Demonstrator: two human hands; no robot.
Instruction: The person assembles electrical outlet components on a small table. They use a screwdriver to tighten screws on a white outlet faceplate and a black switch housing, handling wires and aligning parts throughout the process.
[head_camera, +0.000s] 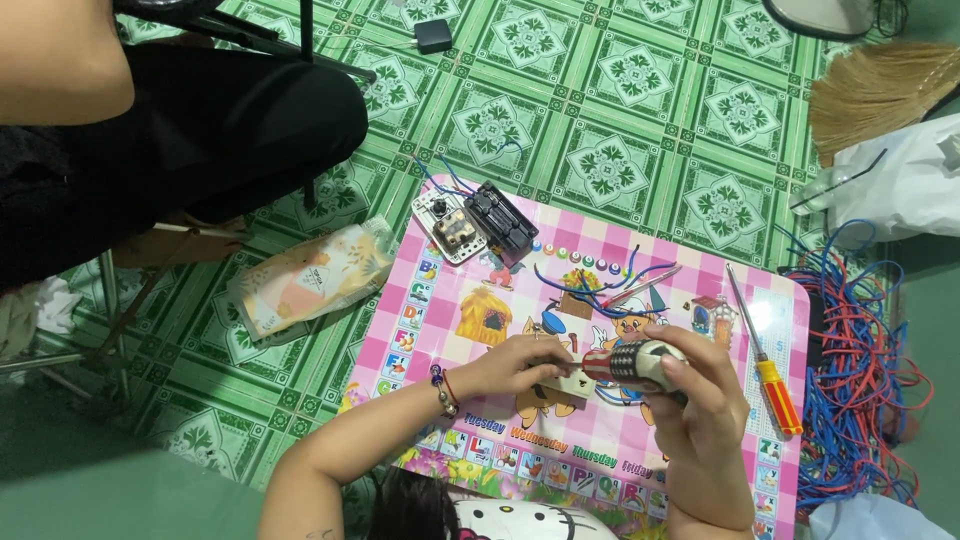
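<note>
The left hand (515, 362), a bead bracelet at its wrist, reaches in from the lower left with the forearm angled up and fingers curled, pinching a small pale switch part (562, 380) against the tray. Just right of it, the right hand (700, 385) comes up from below, wrist bent, fingers wrapped round a striped screwdriver handle (625, 362) that lies level and points at the part. Both work over a pink checked tray (700, 270) on a green patterned floor (600, 110). A dismantled switch box (475, 225) sits at the tray's upper left; a yellow-handled screwdriver (772, 375) lies to the right, then a tangle of red and blue wires (860, 370). A straw broom (880, 90) lies at upper right.
</note>
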